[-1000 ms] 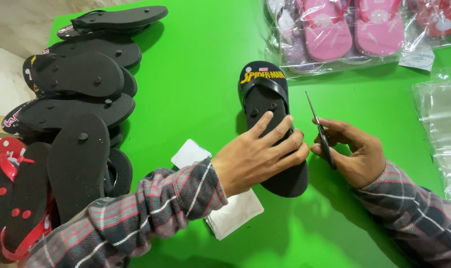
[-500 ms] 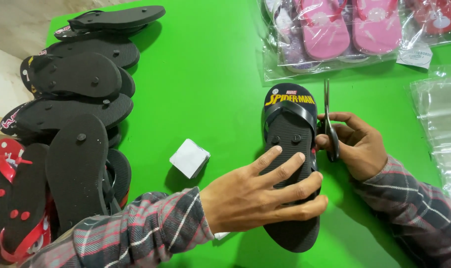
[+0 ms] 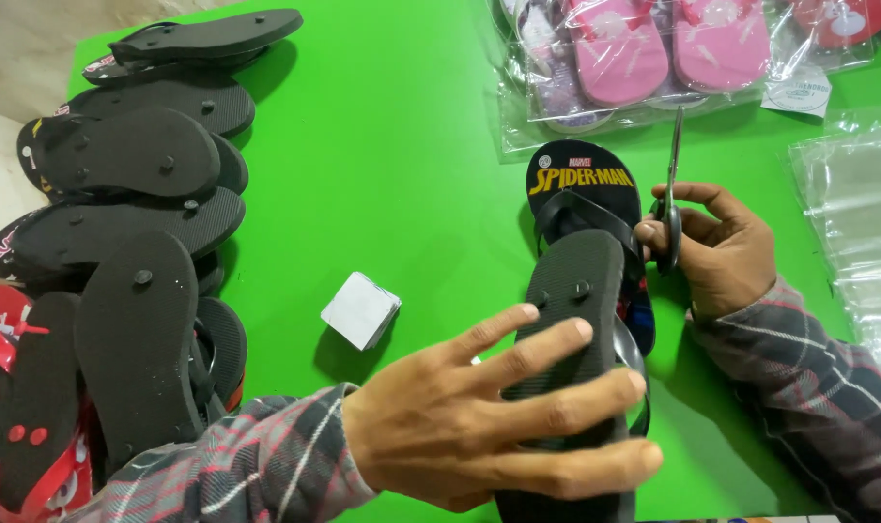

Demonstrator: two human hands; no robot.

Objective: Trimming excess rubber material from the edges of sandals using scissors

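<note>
- Surface (image 3: 411, 145): green; one person works at it with both hands in plaid sleeves.
- Landmark: the black pair (image 3: 586, 320) of flip-flops at centre right. Two pieces: the lower one lies strap up with a printed heel, the upper one lies sole up on top of it.
- Left hand (image 3: 489, 416): fingers spread wide and laid flat on the upturned sole at the near end of the pair, pressing rather than gripping.
- Right hand (image 3: 721, 252): just right of the pair, closed around the handles of one pair of scissors (image 3: 670, 189); blades together, pointing away from the person. The fingertips touch the right edge of the pair near the strap.
- Card stack (image 3: 361, 310): one small white square stack, lying left of the pair, apart from it.
- Black pile (image 3: 135, 223): loose black flip-flops, far left of the pair, mostly sole up and overlapping; at least six visible, exact count cannot be told.
- Red flip-flops (image 3: 14, 426): about two with red straps and dots, at the near-left edge beside the black pile.
- Pink packs (image 3: 653, 48): bagged flip-flops beyond the pair; two pink soles clearly seen, further ones behind, count unclear.
- Clear bags (image 3: 857, 223): one stack, right of the right hand.
</note>
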